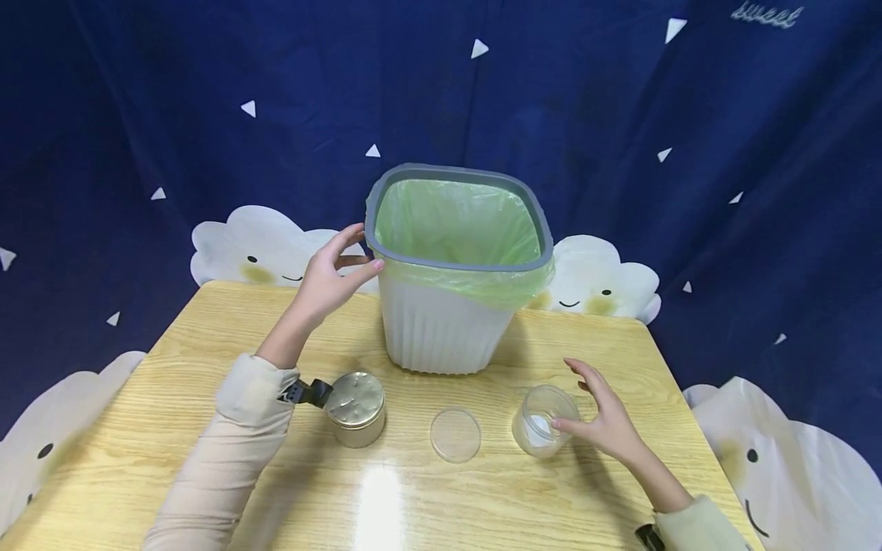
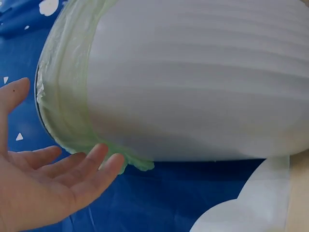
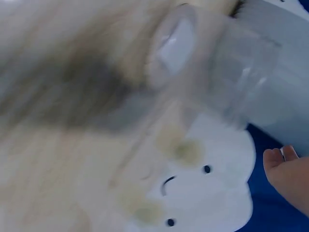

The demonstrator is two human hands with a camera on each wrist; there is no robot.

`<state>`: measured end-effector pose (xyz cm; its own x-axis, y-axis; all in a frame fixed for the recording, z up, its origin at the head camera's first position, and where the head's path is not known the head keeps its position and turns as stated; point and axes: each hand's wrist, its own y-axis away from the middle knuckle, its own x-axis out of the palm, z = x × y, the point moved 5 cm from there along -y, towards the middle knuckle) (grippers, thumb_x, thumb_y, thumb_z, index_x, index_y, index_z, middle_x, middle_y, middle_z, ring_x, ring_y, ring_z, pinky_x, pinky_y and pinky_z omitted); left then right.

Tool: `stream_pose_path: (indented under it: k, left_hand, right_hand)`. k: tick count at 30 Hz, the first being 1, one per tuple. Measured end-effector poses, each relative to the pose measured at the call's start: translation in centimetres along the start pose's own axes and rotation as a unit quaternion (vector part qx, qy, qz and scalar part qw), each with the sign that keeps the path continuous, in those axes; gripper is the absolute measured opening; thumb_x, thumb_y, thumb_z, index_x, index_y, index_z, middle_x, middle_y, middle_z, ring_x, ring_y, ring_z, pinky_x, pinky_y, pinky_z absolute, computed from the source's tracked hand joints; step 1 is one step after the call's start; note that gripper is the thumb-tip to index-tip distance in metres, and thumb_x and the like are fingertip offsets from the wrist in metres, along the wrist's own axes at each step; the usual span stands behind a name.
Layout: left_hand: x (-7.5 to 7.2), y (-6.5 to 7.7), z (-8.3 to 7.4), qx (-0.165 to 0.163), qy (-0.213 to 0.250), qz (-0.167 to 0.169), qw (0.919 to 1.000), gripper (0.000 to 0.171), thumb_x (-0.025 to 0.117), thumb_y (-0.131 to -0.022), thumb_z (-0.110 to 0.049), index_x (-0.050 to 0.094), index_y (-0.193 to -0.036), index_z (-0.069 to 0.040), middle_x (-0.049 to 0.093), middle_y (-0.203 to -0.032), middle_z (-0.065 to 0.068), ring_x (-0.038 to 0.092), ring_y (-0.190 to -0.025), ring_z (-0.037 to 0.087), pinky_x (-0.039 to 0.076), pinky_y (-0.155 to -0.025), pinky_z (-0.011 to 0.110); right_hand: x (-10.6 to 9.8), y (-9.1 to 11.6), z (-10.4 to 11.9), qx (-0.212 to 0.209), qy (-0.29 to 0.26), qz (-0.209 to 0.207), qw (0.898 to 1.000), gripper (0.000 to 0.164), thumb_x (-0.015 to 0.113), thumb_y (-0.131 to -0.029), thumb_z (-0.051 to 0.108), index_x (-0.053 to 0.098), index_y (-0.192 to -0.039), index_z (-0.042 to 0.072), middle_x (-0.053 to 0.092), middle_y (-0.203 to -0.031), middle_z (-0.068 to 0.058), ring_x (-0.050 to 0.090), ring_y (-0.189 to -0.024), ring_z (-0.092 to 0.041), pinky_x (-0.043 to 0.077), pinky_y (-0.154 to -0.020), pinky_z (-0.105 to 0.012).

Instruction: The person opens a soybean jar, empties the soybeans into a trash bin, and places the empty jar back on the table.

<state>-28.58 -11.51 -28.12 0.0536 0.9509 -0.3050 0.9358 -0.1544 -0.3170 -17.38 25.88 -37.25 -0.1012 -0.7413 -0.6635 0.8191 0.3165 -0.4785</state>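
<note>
A white ribbed trash bin [image 1: 441,329] with a grey rim [image 1: 544,229] stands upright at the table's back, lined with a green plastic bag [image 1: 455,218]. Beside its left rim is my left hand [image 1: 325,279], thumb and fingers spread; the left wrist view shows the fingers [image 2: 84,169] loosely extended by the bag's folded edge. In front of the bin, to the right, is a clear plastic jar [image 1: 529,425] without a lid, a white piece [image 1: 540,432] inside it. Around its right side my right hand [image 1: 609,421] is spread, the thumb overlapping the jar in the head view.
A round clear lid [image 1: 455,435] lies flat left of the jar. Further left, near my left wrist, stands a tin with a silvery top [image 1: 357,402]. Behind the wooden table [image 1: 413,490] hangs a dark blue curtain [image 1: 310,76] with white clouds.
</note>
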Motion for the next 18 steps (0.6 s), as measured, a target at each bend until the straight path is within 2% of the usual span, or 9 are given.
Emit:
stream_pose_path:
  k: [2,5,9,12,18]
  left_hand:
    - [-0.2,0.5,0.2,0.007,-0.008,0.012,0.9999,0.063,0.063,-0.086,-0.016,0.032,-0.141,-0.007,0.039,-0.138,0.014,0.053,-0.110,0.031,0.045,-0.087,0.044]
    - [-0.4,1.3,0.3,0.020,-0.013,0.031,0.9992,0.061,0.062,-0.086,-0.012,0.034,-0.139,-0.004,0.041,-0.137,0.015,0.053,-0.109,0.031,0.045,-0.086,0.045]
    - [-0.8,2.5,0.3,0.043,-0.023,0.049,0.9976,0.059,0.063,-0.085,-0.007,0.036,-0.137,-0.001,0.043,-0.134,0.017,0.053,-0.109,0.033,0.045,-0.085,0.046]
    - [-1.2,3.4,0.5,0.062,-0.043,0.061,0.9953,0.061,0.064,-0.083,-0.004,0.037,-0.137,-0.002,0.045,-0.132,0.019,0.052,-0.109,0.035,0.045,-0.085,0.049]
    - [-1.6,5.3,1.1,0.099,-0.108,0.085,0.9857,0.069,0.070,-0.078,-0.007,0.036,-0.138,-0.004,0.047,-0.130,0.019,0.052,-0.109,0.034,0.045,-0.086,0.049]
  right_hand:
    - [0.4,-0.3,-0.3,-0.005,0.001,0.004,1.000,0.086,0.083,-0.054,-0.003,0.040,-0.128,-0.011,0.044,-0.124,-0.028,0.040,-0.114,-0.013,0.035,-0.089,-0.015]
    - [1.1,-0.6,-0.7,-0.011,-0.012,0.004,1.000,0.087,0.083,-0.053,-0.005,0.040,-0.128,-0.010,0.046,-0.123,-0.026,0.040,-0.112,-0.006,0.039,-0.086,-0.021]
    - [1.9,-1.4,-0.1,-0.004,-0.049,0.005,0.999,0.085,0.082,-0.055,-0.005,0.042,-0.130,-0.004,0.048,-0.123,-0.021,0.046,-0.111,-0.016,0.043,-0.083,-0.026]
    - [2.7,-1.9,0.7,0.004,-0.071,0.021,0.997,0.084,0.081,-0.060,-0.001,0.040,-0.133,0.002,0.048,-0.126,-0.016,0.047,-0.110,-0.026,0.045,-0.081,-0.030]
    - [4.3,-2.9,3.6,0.009,-0.082,0.074,0.994,0.084,0.079,-0.065,0.002,0.034,-0.135,-0.004,0.045,-0.128,-0.021,0.046,-0.109,-0.037,0.046,-0.080,-0.042]
